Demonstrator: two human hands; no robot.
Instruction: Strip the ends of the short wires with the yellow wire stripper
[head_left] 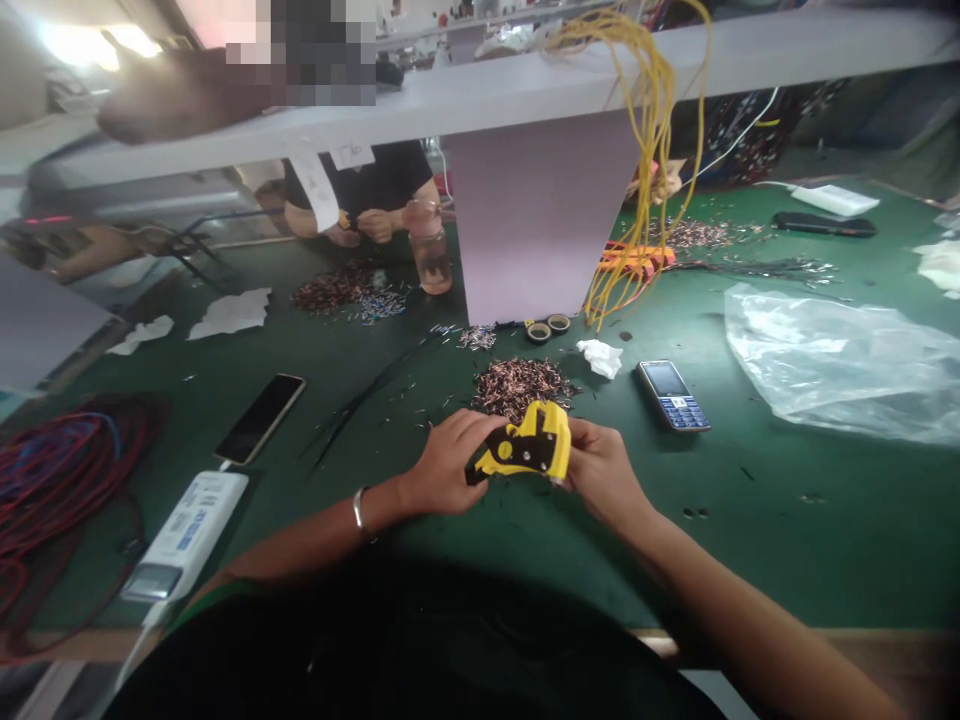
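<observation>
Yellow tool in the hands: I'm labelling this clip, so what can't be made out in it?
All in the head view:
- Yellow tool: handles partly covered by the left hand, far end by the right hand.
- Pile of wire bits: single pieces too small.
- Keypad phone: screen text too small.
- Co-worker: upper body hidden by the shelf.

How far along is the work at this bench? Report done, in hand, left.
Done: a heap of cut wire bits lies on the green table. In hand: the left hand and right hand both hold the yellow tool. Left, probably: a bundle of yellow wires hanging from the shelf.
</observation>
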